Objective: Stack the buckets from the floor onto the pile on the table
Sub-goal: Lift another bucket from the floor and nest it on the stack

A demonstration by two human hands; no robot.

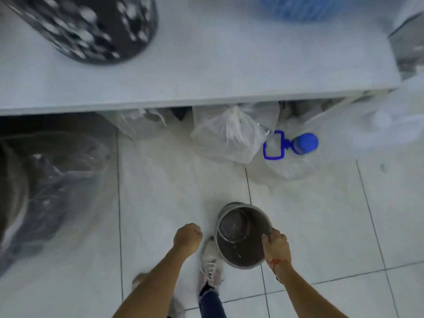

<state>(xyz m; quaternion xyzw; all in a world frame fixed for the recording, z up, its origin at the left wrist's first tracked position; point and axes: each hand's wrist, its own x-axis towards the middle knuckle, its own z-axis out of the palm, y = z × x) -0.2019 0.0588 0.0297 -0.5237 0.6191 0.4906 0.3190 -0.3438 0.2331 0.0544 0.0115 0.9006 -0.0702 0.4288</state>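
A grey bucket with a dark inside is tilted above the tiled floor, just in front of my feet. My right hand grips its rim on the right side. My left hand is a closed fist with nothing in it, a little to the left of the bucket and apart from it. On the white table, at the far left, stands a dark pile of buckets with white speckles, blurred and cut off by the top edge.
Under the table lie tied clear plastic bags and a water jug with a blue cap and handle. A large plastic-wrapped dark object fills the left. A blue object stands at the table's back right. My shoe touches the bucket's left side.
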